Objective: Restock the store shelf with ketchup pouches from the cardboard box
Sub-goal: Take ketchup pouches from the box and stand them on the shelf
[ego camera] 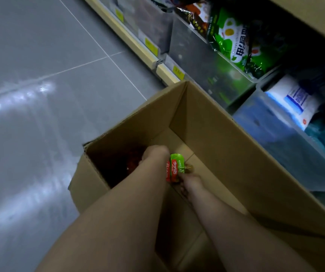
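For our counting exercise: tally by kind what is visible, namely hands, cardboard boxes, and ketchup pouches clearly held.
Hands: 2, the left hand and the right hand
Cardboard box: 1
Ketchup pouch, clearly held: 1
Total: 4

Matt brown corrugated cardboard box; glossy red-and-green plastic pouch inside; at 9 o'clock, polished grey floor tiles; at 1 o'clock, frosted plastic bins.

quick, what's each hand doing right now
Left hand: down in the cardboard box among dark red pouches; grip cannot be told.
Right hand: closed on a green and red ketchup pouch.
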A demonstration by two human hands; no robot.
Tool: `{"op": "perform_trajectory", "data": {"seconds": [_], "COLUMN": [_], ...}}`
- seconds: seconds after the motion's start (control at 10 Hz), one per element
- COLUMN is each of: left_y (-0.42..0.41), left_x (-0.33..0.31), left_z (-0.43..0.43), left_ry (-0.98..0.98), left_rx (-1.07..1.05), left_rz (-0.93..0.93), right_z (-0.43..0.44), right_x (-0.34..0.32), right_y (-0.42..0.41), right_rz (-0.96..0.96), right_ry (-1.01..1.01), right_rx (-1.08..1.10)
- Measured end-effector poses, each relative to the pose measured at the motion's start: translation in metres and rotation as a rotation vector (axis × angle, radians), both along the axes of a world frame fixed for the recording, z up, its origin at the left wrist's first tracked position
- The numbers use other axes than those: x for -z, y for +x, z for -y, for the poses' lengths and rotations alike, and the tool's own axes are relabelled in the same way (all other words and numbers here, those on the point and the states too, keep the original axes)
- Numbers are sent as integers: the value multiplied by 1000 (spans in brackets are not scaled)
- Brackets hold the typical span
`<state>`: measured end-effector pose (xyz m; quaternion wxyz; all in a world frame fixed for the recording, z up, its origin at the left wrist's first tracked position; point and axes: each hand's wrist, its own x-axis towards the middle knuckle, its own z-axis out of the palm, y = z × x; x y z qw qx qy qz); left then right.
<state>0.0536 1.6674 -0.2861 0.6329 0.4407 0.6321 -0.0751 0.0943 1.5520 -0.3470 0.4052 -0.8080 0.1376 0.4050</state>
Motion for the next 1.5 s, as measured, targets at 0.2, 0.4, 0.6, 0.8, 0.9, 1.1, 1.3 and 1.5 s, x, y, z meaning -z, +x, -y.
{"op": "perform_trajectory", "data": {"seconds": [0.2, 0.4, 0.6, 0.8, 0.9, 1.1, 1.3, 1.5], "left_y": [-8, -12, -4, 5, 9, 41, 67, 78], "left_x": [8, -9, -39, -73, -87, -146, -194, -240], "left_z": [7, 18, 45, 84, 95, 128, 173, 224], "left_ry": [174, 380, 350, 314, 248, 272, 367, 407], "left_rx": [233, 279, 316, 451, 533, 533, 501, 422], "left_rz": [-58, -21, 385, 590, 591, 848, 1012, 1100], "right_z": [3, 16, 50, 93, 114, 153, 199, 261], "right_x": [-27, -84, -123, -177, -215, -285, -326, -322], "right_y": [-3, 2, 17, 39, 51, 72, 85, 86], "right_rz": [187, 500, 624, 741, 782, 888, 899, 865], "right_ry": [165, 390, 486, 567, 661, 816, 882, 531], "right_rx": [197, 106, -4, 15, 47, 176, 323, 147]}}
